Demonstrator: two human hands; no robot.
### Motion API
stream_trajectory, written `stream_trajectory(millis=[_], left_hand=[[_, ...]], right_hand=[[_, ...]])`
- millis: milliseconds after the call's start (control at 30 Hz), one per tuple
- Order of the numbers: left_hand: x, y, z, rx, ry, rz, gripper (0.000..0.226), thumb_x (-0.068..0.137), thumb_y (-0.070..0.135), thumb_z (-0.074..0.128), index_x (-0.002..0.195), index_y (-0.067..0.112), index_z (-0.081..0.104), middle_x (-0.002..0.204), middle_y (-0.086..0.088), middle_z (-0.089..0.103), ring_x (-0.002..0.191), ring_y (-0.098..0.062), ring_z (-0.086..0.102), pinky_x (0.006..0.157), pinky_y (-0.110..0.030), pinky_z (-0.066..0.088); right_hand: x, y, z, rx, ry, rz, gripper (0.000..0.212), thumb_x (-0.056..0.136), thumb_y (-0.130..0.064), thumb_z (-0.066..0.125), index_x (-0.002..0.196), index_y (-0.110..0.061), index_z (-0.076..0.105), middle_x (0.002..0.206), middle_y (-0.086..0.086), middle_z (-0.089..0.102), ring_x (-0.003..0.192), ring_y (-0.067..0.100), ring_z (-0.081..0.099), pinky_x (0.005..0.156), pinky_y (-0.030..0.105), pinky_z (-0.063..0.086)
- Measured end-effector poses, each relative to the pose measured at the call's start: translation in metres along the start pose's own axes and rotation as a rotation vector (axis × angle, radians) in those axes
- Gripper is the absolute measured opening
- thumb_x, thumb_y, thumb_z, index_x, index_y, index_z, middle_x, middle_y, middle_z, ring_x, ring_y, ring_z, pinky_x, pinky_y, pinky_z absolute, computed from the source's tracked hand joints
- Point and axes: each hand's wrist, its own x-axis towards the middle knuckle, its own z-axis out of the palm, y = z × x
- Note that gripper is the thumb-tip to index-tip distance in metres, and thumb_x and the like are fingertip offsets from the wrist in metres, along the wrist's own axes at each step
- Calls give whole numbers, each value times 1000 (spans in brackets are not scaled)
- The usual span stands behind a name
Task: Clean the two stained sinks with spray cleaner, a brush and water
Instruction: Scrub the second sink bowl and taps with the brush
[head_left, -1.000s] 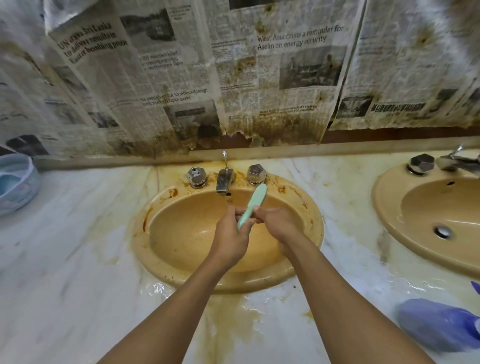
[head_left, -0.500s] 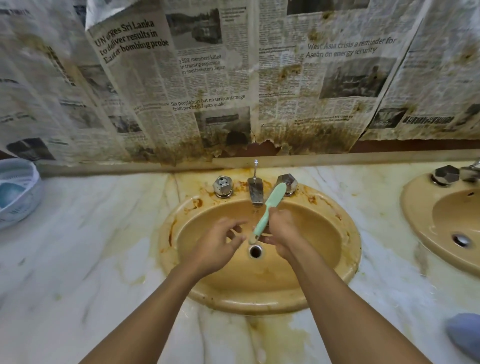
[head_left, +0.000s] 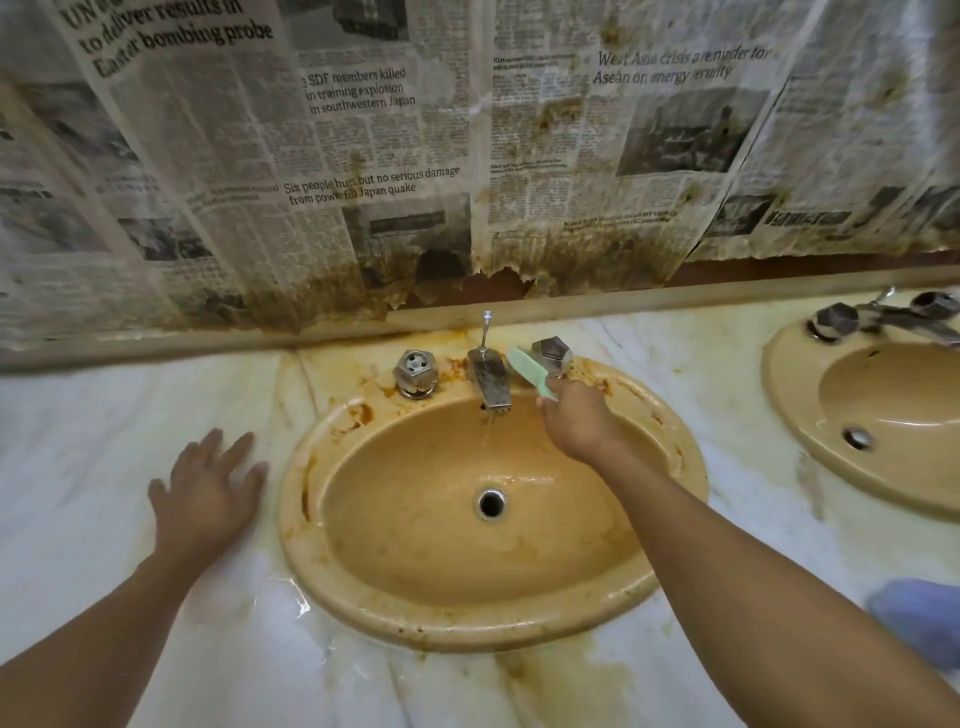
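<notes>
Stained newspaper hung over the wall behind a pale marble counter streaked with rust-orange, with two tan basins set into it. The nearer sink carried brown crust along its rim, thickest round the taps, and a thin stream of water fell from the spout into the bowl. The right hand was curled round the handle of the green brush above the back rim. The brush's long axis ran from the fist up and to the left, and its head lay between the spout and the right tap knob, though the view was too soft to say whether the bristles met any surface. The left hand lay flat on the counter left of the sink, fingers spread, holding nothing, well apart from the brush. The crust about the taps sat just beside the brush head, so the right hand looked placed to scrub there; the second sink lay off to the right
</notes>
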Motion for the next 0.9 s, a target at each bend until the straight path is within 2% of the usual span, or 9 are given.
stream_trajectory(millis=[133,233,367,467,600,667,767,833,900], left_hand=[[-1,12,14,54,24,-42,72,94,72,19,155,40,42,169,1,28,156,-26,20,115,-70,13],[2,9,19,88,2,-37,71,96,73,13,158,44,31,172,5,17,159,-23,11,116,-72,8],[4,9,22,106,-28,-59,68,98,72,11,160,46,22,174,7,9,160,-21,4,117,-73,4],[2,10,22,109,-28,-65,61,104,67,16,160,46,21,174,6,9,160,-22,3,116,-74,5],[4,9,23,105,-19,-72,59,105,66,19,160,46,21,174,6,9,161,-21,3,116,-75,4],[3,10,23,108,-21,-72,60,104,66,18,161,45,21,175,6,9,161,-21,2,117,-75,4],[2,12,23,117,-16,-77,62,103,66,16,161,45,20,174,5,8,161,-22,2,117,-74,5],[0,14,23,116,-17,-83,61,103,65,16,160,46,19,174,6,7,160,-22,2,117,-74,5],[-1,15,24,110,-20,-80,58,105,63,20,161,45,18,174,5,7,160,-22,2,117,-74,5]], right_hand=[[9,-4,5,-30,189,-66,44,107,-31,47,150,-23,47,111,11,68,90,28,62,69,37,49],[22,-1,-8,-36,322,-20,40,106,-31,45,143,-24,57,111,13,71,94,33,63,69,36,50],[27,11,-29,-86,170,-30,38,104,-31,48,137,-26,64,117,15,70,96,32,65,79,41,57],[31,20,-41,-37,213,21,33,105,-27,48,130,-20,68,116,17,69,91,28,56,76,34,48],[34,16,-39,84,204,3,32,106,-25,49,130,-18,69,121,16,70,98,30,62,82,37,53],[28,28,-34,208,223,51,33,106,-27,51,132,-20,68,118,10,71,90,23,61,75,32,51],[8,54,-13,565,189,291,32,108,-23,46,131,-24,67,72,3,57,57,19,47,44,27,43],[9,57,5,813,134,430,33,109,-17,38,126,-22,66,62,1,39,49,15,35,40,25,34],[23,52,13,944,130,487,34,110,-18,36,124,-15,67,61,-2,32,47,12,27,39,25,24]])
